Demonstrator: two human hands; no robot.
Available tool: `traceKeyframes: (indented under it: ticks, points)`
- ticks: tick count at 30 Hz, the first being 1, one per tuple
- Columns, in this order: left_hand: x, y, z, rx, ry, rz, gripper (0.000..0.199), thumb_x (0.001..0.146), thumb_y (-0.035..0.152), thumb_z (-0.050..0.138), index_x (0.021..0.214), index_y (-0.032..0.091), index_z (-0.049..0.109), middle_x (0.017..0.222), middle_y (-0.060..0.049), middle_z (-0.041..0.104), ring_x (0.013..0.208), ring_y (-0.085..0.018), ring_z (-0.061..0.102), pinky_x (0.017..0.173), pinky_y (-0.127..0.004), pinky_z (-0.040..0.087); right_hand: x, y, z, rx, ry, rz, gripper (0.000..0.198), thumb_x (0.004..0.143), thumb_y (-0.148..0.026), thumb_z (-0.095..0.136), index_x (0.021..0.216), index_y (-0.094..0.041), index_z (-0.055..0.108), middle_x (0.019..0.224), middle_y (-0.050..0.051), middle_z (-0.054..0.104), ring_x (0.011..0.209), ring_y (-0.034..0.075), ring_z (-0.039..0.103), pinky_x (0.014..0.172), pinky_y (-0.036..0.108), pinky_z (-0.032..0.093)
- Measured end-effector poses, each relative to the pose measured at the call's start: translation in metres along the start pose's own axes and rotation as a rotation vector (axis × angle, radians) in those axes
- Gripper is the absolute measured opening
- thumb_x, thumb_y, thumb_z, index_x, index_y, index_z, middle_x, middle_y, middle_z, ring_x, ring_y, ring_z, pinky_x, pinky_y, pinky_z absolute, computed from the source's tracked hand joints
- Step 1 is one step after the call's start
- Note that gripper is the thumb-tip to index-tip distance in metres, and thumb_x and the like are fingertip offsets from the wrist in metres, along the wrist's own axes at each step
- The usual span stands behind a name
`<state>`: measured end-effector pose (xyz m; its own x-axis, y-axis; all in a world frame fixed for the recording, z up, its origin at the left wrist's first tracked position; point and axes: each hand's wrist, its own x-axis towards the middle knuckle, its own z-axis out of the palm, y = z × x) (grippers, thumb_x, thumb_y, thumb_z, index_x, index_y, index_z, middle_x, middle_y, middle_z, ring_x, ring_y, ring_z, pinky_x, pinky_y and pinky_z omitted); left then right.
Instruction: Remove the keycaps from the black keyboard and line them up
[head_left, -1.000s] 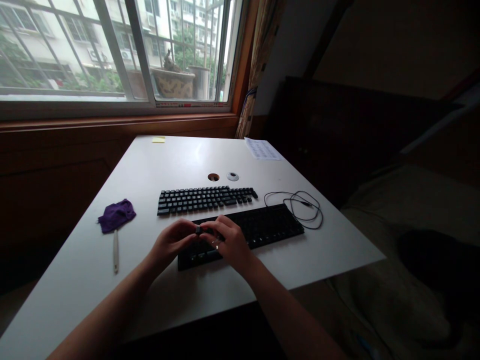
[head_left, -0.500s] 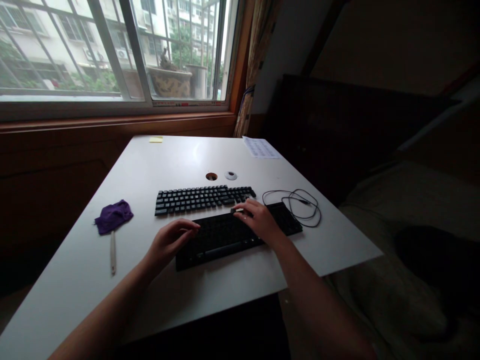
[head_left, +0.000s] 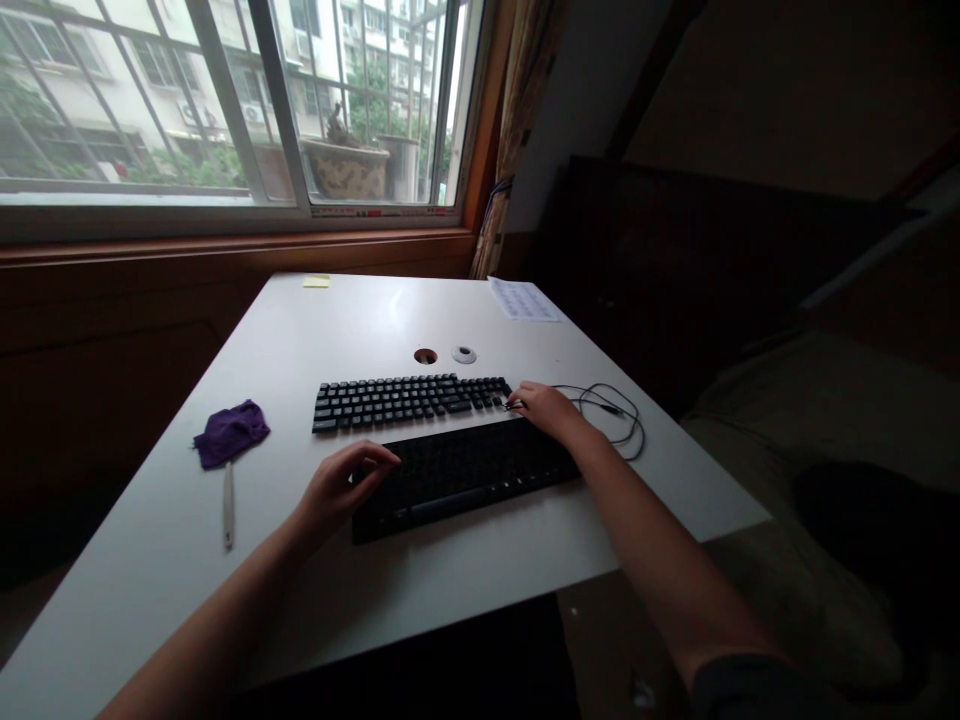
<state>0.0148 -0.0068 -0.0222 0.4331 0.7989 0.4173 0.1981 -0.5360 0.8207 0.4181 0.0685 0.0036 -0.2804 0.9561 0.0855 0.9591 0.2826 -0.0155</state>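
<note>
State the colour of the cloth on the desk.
Purple; the cloth shows best in the head view, the only one.

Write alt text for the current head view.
A person's right hand is at the right end of rows of black keys on a white table, and the left hand is at the left end of a dark keyboard base. A purple cloth lies to the left, a cable to the right.

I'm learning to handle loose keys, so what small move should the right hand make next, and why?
Probably the right hand should settle any key it holds at the right end of the key rows: its fingertips are bunched there, though whether they hold one is too small to tell.
</note>
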Motion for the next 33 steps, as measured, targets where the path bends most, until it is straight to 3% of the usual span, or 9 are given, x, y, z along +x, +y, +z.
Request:
traceKeyframes:
  ticks: [8, 14, 19, 33]
  points:
    - [0.001, 0.005, 0.000, 0.025, -0.016, 0.024, 0.013, 0.092, 0.021, 0.059, 0.099, 0.018, 0.070, 0.094, -0.008, 0.072, 0.082, -0.017, 0.068, 0.071, -0.026, 0.053, -0.006, 0.004, 0.000, 0.006, 0.006, 0.005, 0.024, 0.088, -0.016, 0.063, 0.108, -0.025, 0.075, 0.099, 0.005, 0.068, 0.086, 0.018, 0.065, 0.075, 0.025, 0.045]
    - [0.002, 0.006, 0.001, 0.048, -0.037, 0.038, 0.014, 0.093, 0.020, 0.057, 0.100, 0.018, 0.069, 0.094, -0.008, 0.071, 0.082, -0.017, 0.067, 0.071, -0.026, 0.052, -0.027, 0.016, 0.004, 0.123, 0.204, 0.003, 0.025, 0.093, -0.016, 0.056, 0.110, -0.021, 0.073, 0.100, 0.007, 0.066, 0.092, 0.019, 0.063, 0.084, 0.027, 0.048]
    - [0.003, 0.006, 0.001, 0.039, -0.055, 0.025, 0.014, 0.094, 0.021, 0.056, 0.099, 0.017, 0.068, 0.094, -0.007, 0.071, 0.084, -0.017, 0.068, 0.072, -0.025, 0.053, -0.040, 0.004, 0.014, 0.162, 0.318, -0.055, 0.028, 0.092, -0.015, 0.052, 0.110, -0.021, 0.073, 0.104, 0.008, 0.067, 0.101, 0.022, 0.060, 0.093, 0.035, 0.049]
    - [0.001, 0.002, 0.001, 0.090, -0.090, 0.007, 0.014, 0.094, 0.022, 0.056, 0.100, 0.018, 0.068, 0.096, -0.007, 0.071, 0.086, -0.017, 0.067, 0.076, -0.026, 0.052, -0.038, -0.018, 0.021, 0.043, 0.215, 0.041, 0.033, 0.097, -0.022, 0.048, 0.122, -0.022, 0.069, 0.121, 0.006, 0.067, 0.107, 0.024, 0.056, 0.096, 0.036, 0.047]
